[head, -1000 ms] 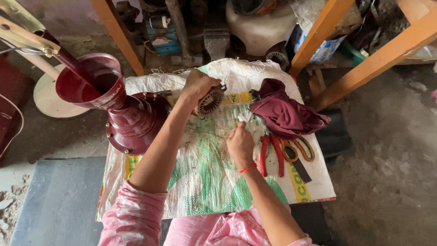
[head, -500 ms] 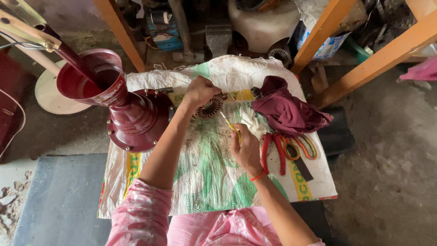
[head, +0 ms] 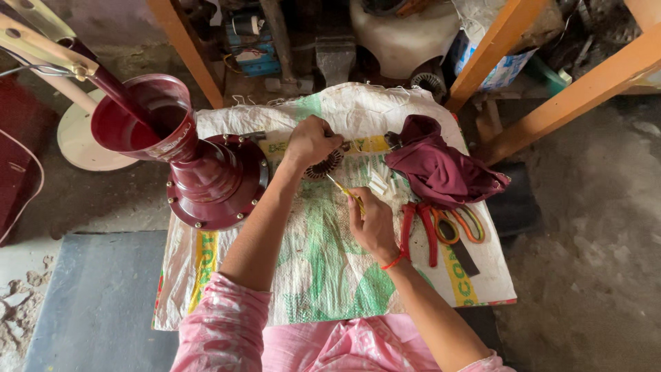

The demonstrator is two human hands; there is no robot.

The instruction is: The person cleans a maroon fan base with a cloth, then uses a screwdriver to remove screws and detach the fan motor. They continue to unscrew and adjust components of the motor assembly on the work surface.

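Note:
My left hand (head: 311, 141) is closed over a round slotted metal core (head: 325, 165) that rests on a white and green woven sack (head: 323, 262). My right hand (head: 372, 224) grips a thin yellow-handled tool (head: 342, 189) whose tip points up toward the core. A small pile of white paper strips (head: 379, 184) lies just right of the tool. Both sleeves are pink.
A maroon funnel-shaped metal housing (head: 200, 165) stands at the sack's left edge. A maroon cloth (head: 437, 169), red-handled pliers (head: 416, 231) and scissors (head: 458, 224) lie on the right. Orange wooden legs (head: 551, 103), a white container (head: 403, 38) and a grey slab (head: 96, 296) surround the sack.
My right hand has drawn back toward me and now holds the yellow tool angled at the core. My left hand stays on the core.

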